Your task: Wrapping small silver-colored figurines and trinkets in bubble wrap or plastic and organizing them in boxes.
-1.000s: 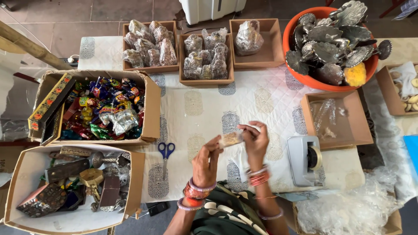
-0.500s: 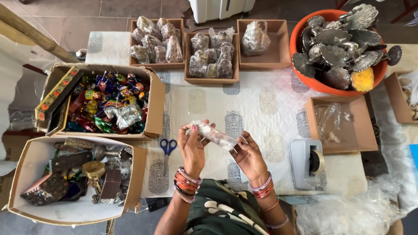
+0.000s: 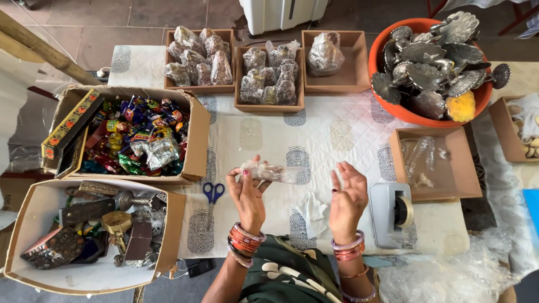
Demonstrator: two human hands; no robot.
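Left hand (image 3: 247,193) fingers gripping clear packet (image 3: 268,172); right hand (image 3: 347,199) open; cardboard box (image 3: 197,147) holds wrapped sweets (image 3: 132,137).

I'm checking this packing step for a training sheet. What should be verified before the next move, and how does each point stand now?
1. Clear packet held in left hand: ok.
2. Right hand free and open: ok.
3. Packet sealed: cannot tell.
4. Tape dispenser close beside right hand: ok.
5. Blue-handled scissors lying on the cloth, near the left hand: ok.
6. Space in the wooden tray holding one wrapped bundle: ok.
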